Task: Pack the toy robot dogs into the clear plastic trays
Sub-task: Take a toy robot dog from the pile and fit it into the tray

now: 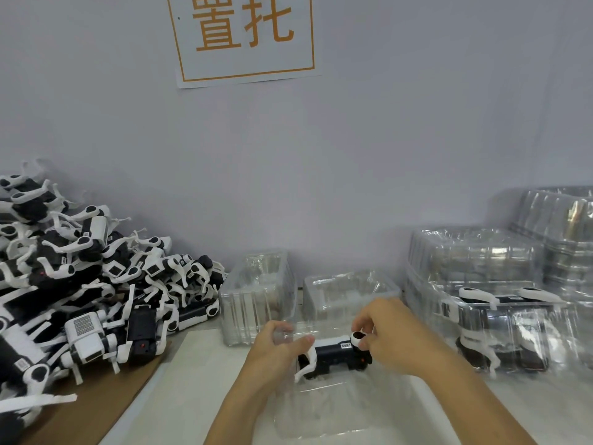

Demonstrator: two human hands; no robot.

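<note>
Big heap of loose toy robot dogs (80,284) piled on the L side of the table (199,396), black bodies w/ white legs sticking out every which way, part of it resting on a brown cardboard sheet (96,403). Two empty clear trays (256,297) stand side by side towards the wall, just behind the hands. On the R, packed trays (500,329) w/ dogs already inside, and behind those a stack of empty clear trays (475,255) nested together. Paper sign (245,36) w/ orange characters taped to the wall above.

Centre front: one toy dog (335,356), black body, white legs, small label on its back, held level over a clear tray (321,409) that sits nearest the viewer. Whether it's already touching the tray, can't tell, the plastic is too see-through. Left hand (276,348) pinches the white leg at the dog's L end, fingers curled. Right hand (382,335) grips the other end, fingertips closed round a round white-and-black joint. Both forearms reach in from the bottom edge.
</note>
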